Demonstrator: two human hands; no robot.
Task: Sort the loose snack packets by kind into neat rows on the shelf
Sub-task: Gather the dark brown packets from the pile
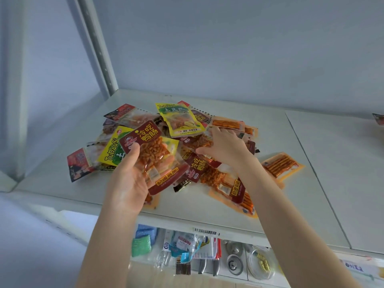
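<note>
L hand point(128, 179) clamped on red packet point(151, 154), 9 o'clock of pile point(178, 119) mid-shelf point(291, 132). R hand point(224, 148) lies on pile at 3 o'clock; grip can't tell. Risk: nudged pile sends slick packets sliding off the 6 o'clock edge.

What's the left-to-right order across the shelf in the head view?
Red-black packet → yellow-green packet → dark-red packet gripped in the left hand → right hand → lone orange stick packet → packet at the right edge.
</note>
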